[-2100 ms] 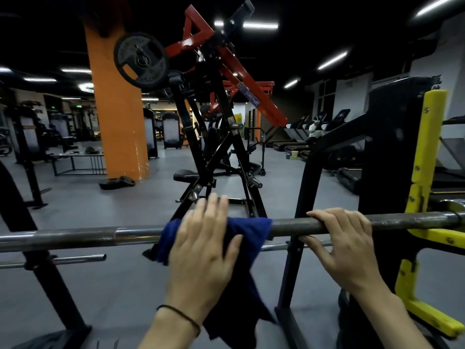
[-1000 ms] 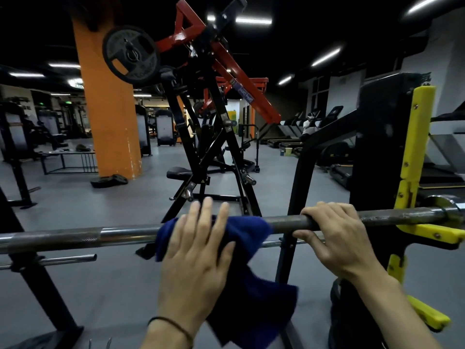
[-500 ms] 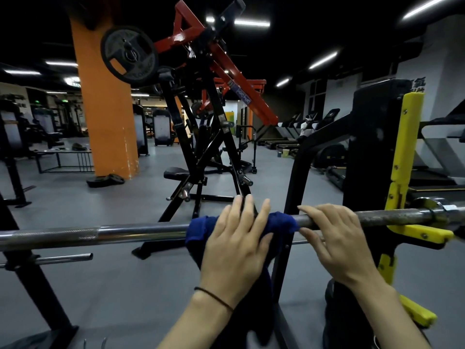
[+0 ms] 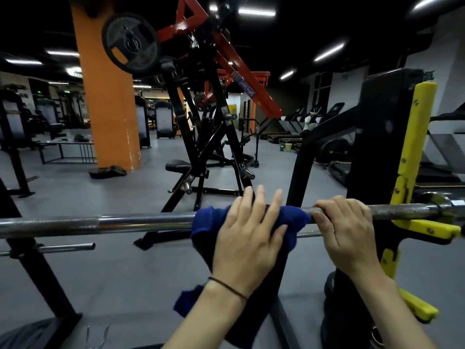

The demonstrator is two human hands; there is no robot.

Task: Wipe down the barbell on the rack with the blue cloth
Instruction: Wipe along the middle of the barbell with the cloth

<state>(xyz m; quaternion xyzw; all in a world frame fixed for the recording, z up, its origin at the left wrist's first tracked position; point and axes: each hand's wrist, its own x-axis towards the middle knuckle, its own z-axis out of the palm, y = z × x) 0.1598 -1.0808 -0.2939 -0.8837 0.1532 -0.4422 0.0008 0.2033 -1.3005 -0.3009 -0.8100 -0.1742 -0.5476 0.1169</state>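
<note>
Left hand (image 4: 247, 238): my fingers straight, pressing cloth (image 4: 289, 217) onto bar (image 4: 141, 221), centre frame.
Right hand (image 4: 344, 230): curled round bar at 3 o'clock, touching cloth.
Progress: mid-wipe, I judge; knurl toward 9 o'clock and stretch under right hand left.

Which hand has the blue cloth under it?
The left hand, the one with the wrist band, presses the blue cloth on the barbell. The right hand grips bare bar.
</note>
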